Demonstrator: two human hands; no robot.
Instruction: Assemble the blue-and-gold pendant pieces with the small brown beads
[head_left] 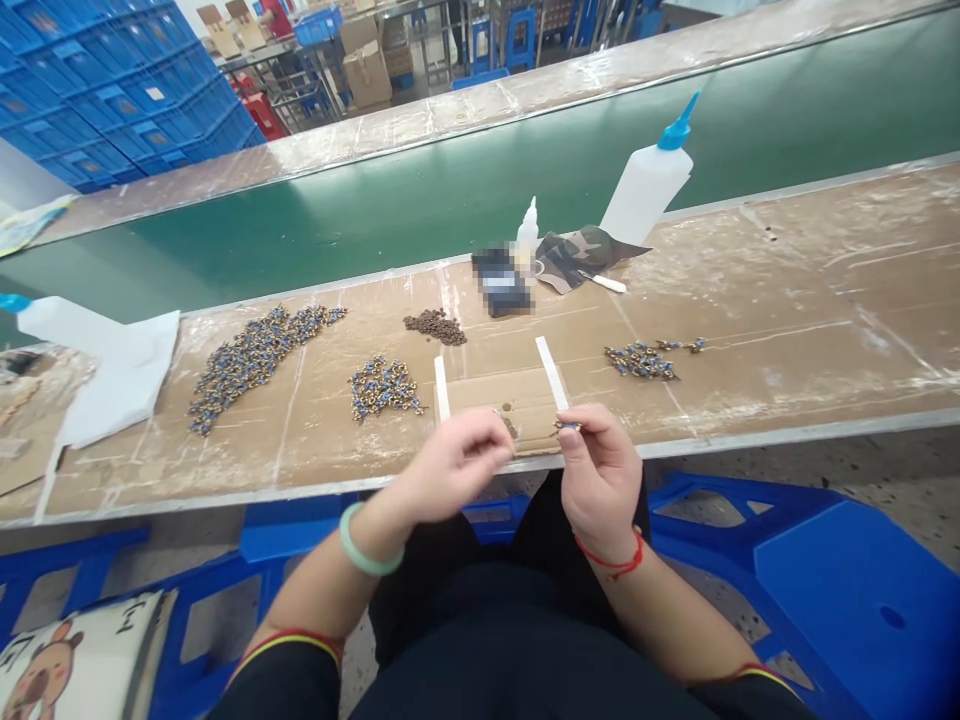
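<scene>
My right hand (pixel 600 470) pinches a small blue-and-gold part (pixel 570 426) between thumb and fingertips, at the table's front edge. My left hand (pixel 457 462) is closed with its fingertips together, over a cardboard piece (pixel 487 390) taped down by two white strips. Anything between those fingertips is hidden. A few brown discs (pixel 508 407) lie on the cardboard close to the left fingers. Beyond the left hand sits a small pile of blue-and-gold parts (pixel 386 388). Another small pile of such parts (pixel 641 360) lies beyond and right of the right hand.
A long heap of blue-and-gold parts (pixel 251 365) lies left, and a pile of brown discs (pixel 437 326) farther back. Behind are a small dropper bottle (pixel 527 228), camouflage cloth (pixel 577 255) and large white bottle (pixel 646 188). Blue stools (pixel 855 580) stand below the table.
</scene>
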